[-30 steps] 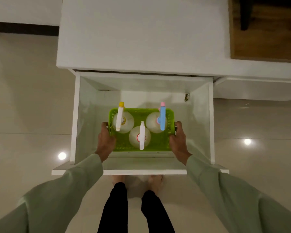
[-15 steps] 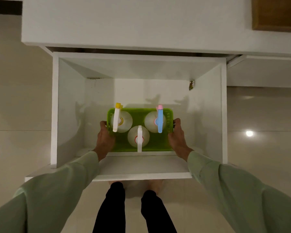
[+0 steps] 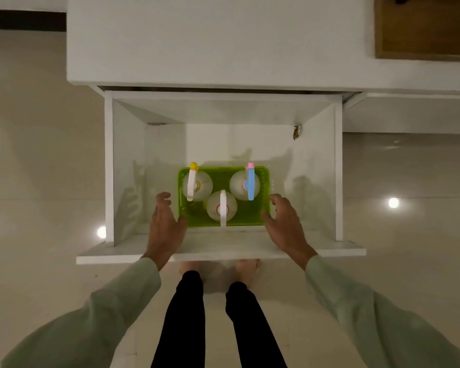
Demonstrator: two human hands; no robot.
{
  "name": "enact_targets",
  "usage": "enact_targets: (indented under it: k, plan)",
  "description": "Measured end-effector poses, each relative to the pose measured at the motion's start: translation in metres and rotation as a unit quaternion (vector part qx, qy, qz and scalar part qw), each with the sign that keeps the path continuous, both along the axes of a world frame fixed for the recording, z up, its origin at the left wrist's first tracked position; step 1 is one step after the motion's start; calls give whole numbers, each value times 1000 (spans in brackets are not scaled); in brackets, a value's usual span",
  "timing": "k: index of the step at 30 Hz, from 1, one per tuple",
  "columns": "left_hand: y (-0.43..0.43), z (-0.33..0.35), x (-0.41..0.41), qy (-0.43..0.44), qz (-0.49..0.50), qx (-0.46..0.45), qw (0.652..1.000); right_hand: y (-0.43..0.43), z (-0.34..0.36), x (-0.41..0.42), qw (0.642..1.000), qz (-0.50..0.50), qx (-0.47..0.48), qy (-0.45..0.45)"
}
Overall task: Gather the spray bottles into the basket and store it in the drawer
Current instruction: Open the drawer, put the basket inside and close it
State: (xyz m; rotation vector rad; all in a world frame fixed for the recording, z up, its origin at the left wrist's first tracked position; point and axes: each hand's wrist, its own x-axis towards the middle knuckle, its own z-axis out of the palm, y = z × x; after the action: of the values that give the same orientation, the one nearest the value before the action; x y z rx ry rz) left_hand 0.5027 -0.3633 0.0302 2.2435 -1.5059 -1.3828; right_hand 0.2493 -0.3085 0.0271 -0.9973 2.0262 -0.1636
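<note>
We see the green plastic basket (image 3: 225,219) with three spray bottles in the open white drawer (image 3: 109,168); left hand (image 3: 165,224) and right hand (image 3: 284,224) flank it, grips wide, holding nothing.

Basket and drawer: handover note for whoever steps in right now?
Left hand: open, fingers spread, beside the basket's left end, not gripping.
Right hand: open, beside the basket's right end, not gripping.
Green basket: sits on the floor of the open drawer, toward its front.
Three spray bottles stand in the basket: yellow-tipped at back left, blue-triggered at back right, white one front centre.
Done: bottles gathered, basket placed in the drawer.
Left: pull hands clear and push the drawer shut.
</note>
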Motion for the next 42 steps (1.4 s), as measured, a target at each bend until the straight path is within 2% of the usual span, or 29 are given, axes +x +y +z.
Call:
enact_targets:
  k: [3, 6, 9, 12, 16, 21, 26, 29, 35, 42]
  plan:
    - [33, 46, -4, 24, -108, -55, 992, 29, 41, 16, 992, 114, -56, -2]
    - [59, 70, -3, 32, -248, -31, 968, 50, 62, 28, 965, 255, -27, -62]
    - [68, 71, 5, -15, -381, -60, 923, 59, 64, 32, 923, 383, -28, -2]
    - [65, 67, 9, -42, -419, -83, 903, 55, 64, 35, 909, 411, -37, 59]
    - [57, 64, 10, -75, -484, -109, 865, 50, 60, 40, 896, 436, -36, 81]
    - [39, 64, 4, -91, -495, -138, 853, 38, 55, 42, 898, 424, -39, 115]
    - [6, 65, -8, -102, -465, -155, 865, 4, 53, 36, 897, 418, -58, 134]
    - [-16, 63, -14, -109, -443, -195, 868, -20, 54, 31, 898, 406, -90, 147]
    - [-60, 65, -26, -157, -425, -268, 850, -67, 53, 24, 886, 389, -151, 203]
    - [-114, 63, -38, -205, -423, -309, 827, -121, 52, 16, 865, 353, -230, 272]
